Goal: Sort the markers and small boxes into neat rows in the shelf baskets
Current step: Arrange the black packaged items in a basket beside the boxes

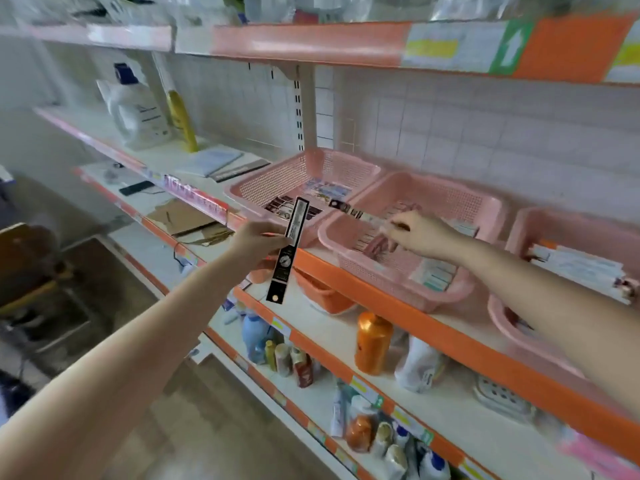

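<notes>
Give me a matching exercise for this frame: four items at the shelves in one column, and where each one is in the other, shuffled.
Items:
1. black pack
2. pale pack
3. orange bottle
4. yellow bottle

Places:
A. standing on the shelf below the pink baskets
B. pinched in the right hand
C. far left on the baskets' own shelf
D. gripped in the left hand

Pairs: 1-D, 2-B, 3-A, 4-C
</notes>
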The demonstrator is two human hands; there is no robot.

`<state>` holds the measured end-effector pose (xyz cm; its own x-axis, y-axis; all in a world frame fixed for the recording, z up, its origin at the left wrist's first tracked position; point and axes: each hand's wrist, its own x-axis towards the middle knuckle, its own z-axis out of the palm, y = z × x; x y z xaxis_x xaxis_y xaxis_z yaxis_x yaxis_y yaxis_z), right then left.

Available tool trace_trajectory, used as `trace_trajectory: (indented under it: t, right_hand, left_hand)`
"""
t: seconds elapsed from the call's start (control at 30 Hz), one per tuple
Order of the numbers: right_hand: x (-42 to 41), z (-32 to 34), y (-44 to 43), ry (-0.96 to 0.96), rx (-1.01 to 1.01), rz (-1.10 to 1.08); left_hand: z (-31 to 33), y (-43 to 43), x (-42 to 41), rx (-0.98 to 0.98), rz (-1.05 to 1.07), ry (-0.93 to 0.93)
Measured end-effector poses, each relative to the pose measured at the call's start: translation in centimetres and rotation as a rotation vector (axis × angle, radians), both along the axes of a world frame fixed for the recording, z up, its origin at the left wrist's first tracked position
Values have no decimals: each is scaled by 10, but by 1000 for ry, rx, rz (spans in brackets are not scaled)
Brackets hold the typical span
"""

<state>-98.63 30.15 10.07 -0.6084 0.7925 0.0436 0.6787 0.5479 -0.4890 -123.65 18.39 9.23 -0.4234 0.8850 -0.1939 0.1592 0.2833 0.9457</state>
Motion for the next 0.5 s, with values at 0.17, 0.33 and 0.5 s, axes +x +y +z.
trace_trajectory:
  t: [0.17,0.33,0.5]
  right_hand:
    - [-49,6,65,-11,5,39]
    - [-111,19,115,-104,33,113]
    - [-157,12,153,-153,77,232]
  left_hand:
    - [5,39,-48,83,39,60]
    - [36,75,-92,84,63,180]
    - [45,120,-124,112,49,166]
